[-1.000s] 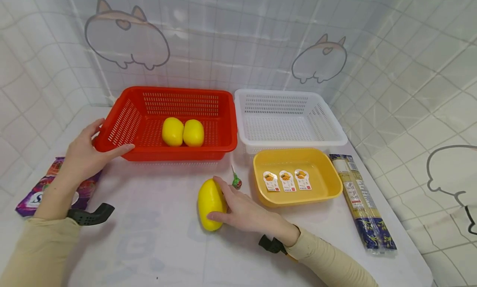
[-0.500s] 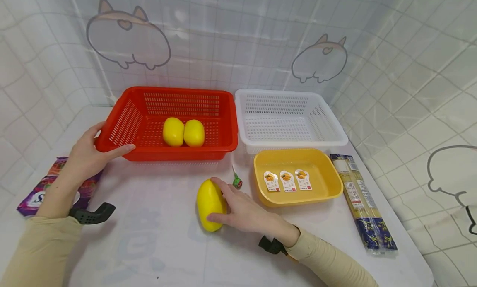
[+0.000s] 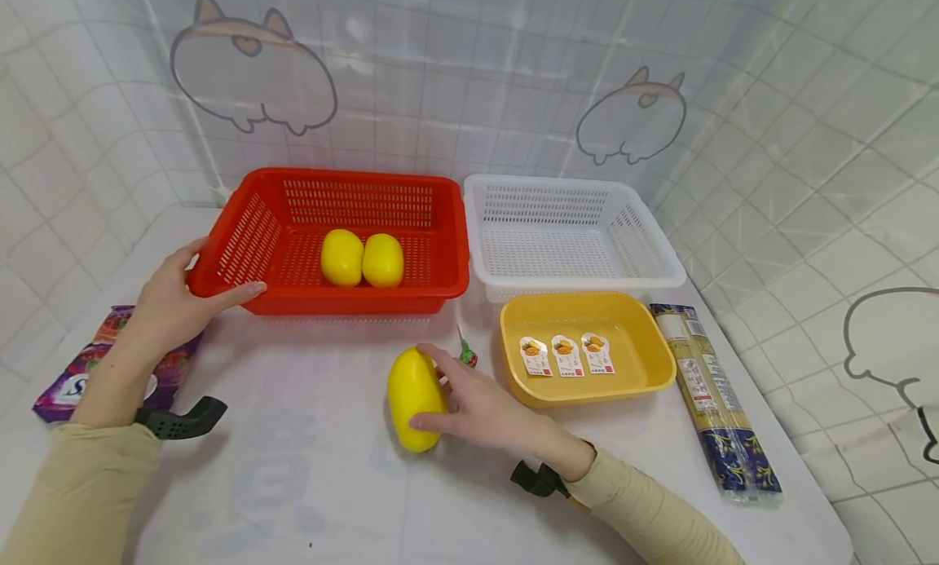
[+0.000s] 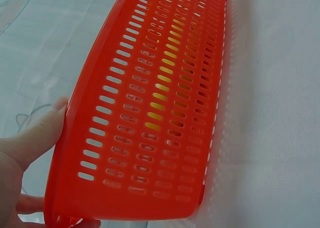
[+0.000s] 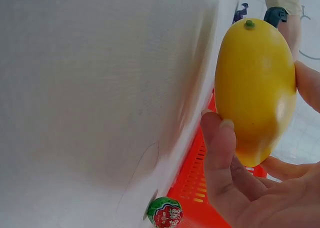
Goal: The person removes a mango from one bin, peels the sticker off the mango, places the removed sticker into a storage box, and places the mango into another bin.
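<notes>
A red plastic basket (image 3: pixel 359 302) with slotted walls stands at the back left, two yellow mangoes (image 3: pixel 341 258) side by side inside it. My left hand (image 3: pixel 172 304) grips its front left corner, thumb along the front rim; in the left wrist view, fingers curl under the basket's rim (image 4: pixel 75 138). Near the middle of the table my right hand (image 3: pixel 484 406) holds a third yellow mango (image 3: pixel 413 399), smooth and long, with a green stem nub. The right wrist view shows fingers and thumb around the mango (image 5: pixel 255 88). Whether it touches the table cannot be told.
Right of the red basket stands a white slotted basket (image 3: pixel 572 281). Before it sits a yellow tray (image 3: pixel 638 345) with several mango stickers (image 3: pixel 565 355). A lollipop (image 3: pixel 467 355) lies beyond my right hand. A noodle pack (image 3: pixel 711 402) lies far right, a purple snack bag (image 3: pixel 77 377) far left.
My right hand and its mango have shifted very slightly upward in the head view, and the fingers behind the mango show a little more. My left hand stays on the red basket.
</notes>
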`<state>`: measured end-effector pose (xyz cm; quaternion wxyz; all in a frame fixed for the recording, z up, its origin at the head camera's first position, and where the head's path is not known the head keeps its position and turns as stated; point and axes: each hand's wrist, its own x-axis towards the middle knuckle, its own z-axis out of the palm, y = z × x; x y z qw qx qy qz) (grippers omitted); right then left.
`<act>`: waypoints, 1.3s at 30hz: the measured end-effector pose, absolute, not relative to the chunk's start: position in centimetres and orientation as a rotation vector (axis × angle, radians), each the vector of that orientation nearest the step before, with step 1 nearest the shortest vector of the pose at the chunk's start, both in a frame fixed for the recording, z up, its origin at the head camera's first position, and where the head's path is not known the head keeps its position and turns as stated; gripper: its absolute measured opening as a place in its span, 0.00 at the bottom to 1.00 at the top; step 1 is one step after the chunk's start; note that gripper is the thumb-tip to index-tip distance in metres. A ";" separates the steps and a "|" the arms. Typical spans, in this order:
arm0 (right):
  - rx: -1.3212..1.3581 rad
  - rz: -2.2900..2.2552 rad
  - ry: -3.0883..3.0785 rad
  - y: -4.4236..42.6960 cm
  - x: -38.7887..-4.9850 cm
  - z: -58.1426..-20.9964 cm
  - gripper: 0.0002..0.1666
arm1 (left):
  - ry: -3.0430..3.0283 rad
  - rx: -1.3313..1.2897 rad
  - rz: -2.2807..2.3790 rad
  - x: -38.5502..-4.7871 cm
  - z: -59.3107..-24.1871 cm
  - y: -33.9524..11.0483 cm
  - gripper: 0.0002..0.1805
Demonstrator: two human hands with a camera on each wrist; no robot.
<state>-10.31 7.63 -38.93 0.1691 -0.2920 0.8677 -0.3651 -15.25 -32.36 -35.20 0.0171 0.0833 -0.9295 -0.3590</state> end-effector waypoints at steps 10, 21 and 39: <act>-0.770 -1.225 2.308 7.8 -10.7 -38.8 0.51 | -2.882 0.247 -1.136 -15.3 -35.3 -32.4 0.65; -0.805 -1.334 2.239 8.0 -11.0 -37.5 0.49 | -2.883 0.243 -1.175 -15.5 -35.5 -32.5 0.66; -0.826 -1.289 2.308 7.7 -14.1 -30.8 0.51 | -2.919 0.253 -1.220 -15.3 -35.3 -32.6 0.66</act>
